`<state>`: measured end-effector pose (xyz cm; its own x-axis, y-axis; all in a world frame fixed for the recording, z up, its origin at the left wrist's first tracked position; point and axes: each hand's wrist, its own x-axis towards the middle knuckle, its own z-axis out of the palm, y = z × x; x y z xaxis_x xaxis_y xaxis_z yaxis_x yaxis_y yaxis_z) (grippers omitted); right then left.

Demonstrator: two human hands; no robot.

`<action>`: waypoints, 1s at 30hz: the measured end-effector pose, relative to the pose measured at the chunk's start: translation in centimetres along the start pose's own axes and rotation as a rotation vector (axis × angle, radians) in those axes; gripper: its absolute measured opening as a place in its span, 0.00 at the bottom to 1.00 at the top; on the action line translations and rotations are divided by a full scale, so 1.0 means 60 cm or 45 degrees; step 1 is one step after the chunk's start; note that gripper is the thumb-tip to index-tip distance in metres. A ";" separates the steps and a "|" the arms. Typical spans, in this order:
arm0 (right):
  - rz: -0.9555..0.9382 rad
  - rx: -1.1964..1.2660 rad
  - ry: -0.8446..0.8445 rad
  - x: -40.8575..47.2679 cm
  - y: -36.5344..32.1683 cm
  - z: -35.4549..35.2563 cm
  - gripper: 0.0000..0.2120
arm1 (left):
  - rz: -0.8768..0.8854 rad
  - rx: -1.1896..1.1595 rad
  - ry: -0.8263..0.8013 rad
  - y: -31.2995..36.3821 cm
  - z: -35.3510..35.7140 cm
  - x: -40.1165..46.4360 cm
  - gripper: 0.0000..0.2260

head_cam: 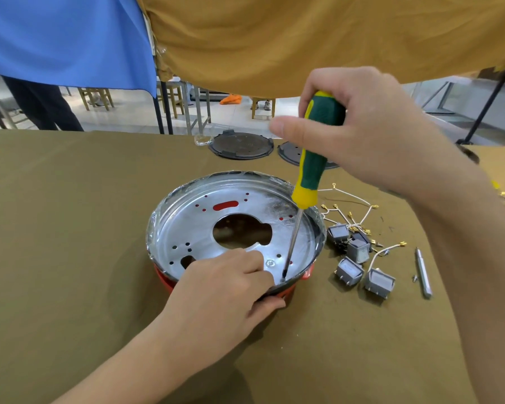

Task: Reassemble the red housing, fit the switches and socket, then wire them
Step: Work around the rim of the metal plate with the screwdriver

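Red plastic of the housing (283, 294) shows only at the near edge, under the silver metal plate (231, 243) that sits inside it, near the middle of the table (70, 228). The right hand (370, 132) has its fingers wrapped around the green and yellow screwdriver (315, 158), whose tip stands at the near rim of the plate, probably on a screw. The left hand (225, 290) rests on the plate with the fingers bent, and the thumb presses the red rim. I judge that the housing is being closed now and is not finished. The grey switches (359, 258) and the white wires (350, 208) lie loose just to the right, so fitting and wiring are not begun. I cannot pick out the socket.

The table has an olive cloth. A small metal bit (423, 274) lies near the switches, and two dark round covers (241, 145) lie at the far side. Blue and mustard cloths hang above, with stools on a pale floor behind
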<state>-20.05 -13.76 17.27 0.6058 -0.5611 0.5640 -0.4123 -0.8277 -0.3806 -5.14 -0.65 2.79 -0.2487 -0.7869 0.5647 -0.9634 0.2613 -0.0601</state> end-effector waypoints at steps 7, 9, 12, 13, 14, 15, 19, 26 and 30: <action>-0.035 0.484 -0.333 -0.007 0.005 -0.027 0.06 | -0.003 -0.036 -0.028 0.000 -0.001 0.000 0.17; -0.113 0.234 -0.211 -0.004 0.008 -0.026 0.08 | -0.007 -0.049 -0.041 -0.001 -0.001 -0.001 0.17; -0.066 0.003 -0.073 -0.001 0.009 -0.017 0.15 | -0.013 -0.081 -0.081 -0.001 -0.002 0.000 0.17; -0.060 0.002 -0.090 -0.001 0.008 -0.014 0.14 | -0.018 -0.089 -0.100 -0.001 -0.002 0.001 0.18; -0.053 0.072 -0.147 -0.001 0.006 -0.013 0.11 | -0.026 -0.103 -0.122 -0.001 -0.004 0.001 0.18; -0.035 0.196 -0.228 -0.002 0.006 -0.014 0.08 | -0.043 -0.130 -0.144 -0.002 -0.007 0.002 0.19; -0.052 0.470 -0.391 -0.008 0.010 -0.030 0.10 | -0.172 -0.162 -0.316 -0.024 -0.033 0.002 0.26; -0.102 0.097 -0.156 0.001 0.009 -0.013 0.11 | -0.286 -0.076 -0.495 -0.028 -0.031 -0.006 0.36; -0.034 0.470 -0.352 -0.002 0.009 -0.018 0.12 | -0.296 -0.013 -0.582 -0.028 -0.033 0.000 0.37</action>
<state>-21.06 -14.10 17.77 0.7921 -0.4780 0.3798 -0.1546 -0.7589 -0.6326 -3.35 0.00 4.51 -0.0488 -0.9883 0.1446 -0.9980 0.0542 0.0338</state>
